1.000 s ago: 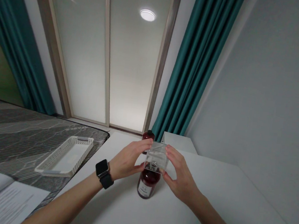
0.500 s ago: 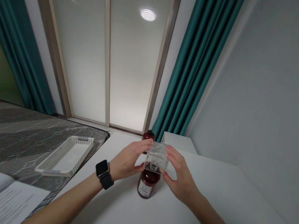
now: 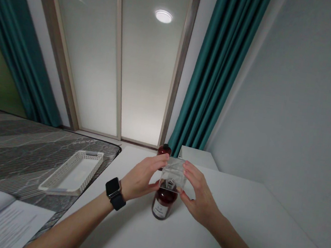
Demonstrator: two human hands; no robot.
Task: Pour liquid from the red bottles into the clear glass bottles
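Observation:
Between my hands is a clear plastic box point(image 3: 175, 173), gripped at its two sides. My left hand point(image 3: 143, 176), with a black watch point(image 3: 115, 193) on the wrist, has its fingertips and thumb on the box's left edges. On the right edges are the fingers and thumb of my right hand point(image 3: 199, 192). Below and partly behind the box stands a dark red-brown bottle point(image 3: 161, 208) with a white label, upright on the white table point(image 3: 199, 241). Its neck shows through the clear plastic; whether the box touches it I cannot tell.
Behind my left fingers stands a second red-brown bottle point(image 3: 164, 149) with a black cap. A white perforated basket point(image 3: 87, 174) and an open book point(image 3: 9, 217) lie on the dark patterned surface at left. A white box-shaped unit point(image 3: 199, 157) adjoins the table's far side.

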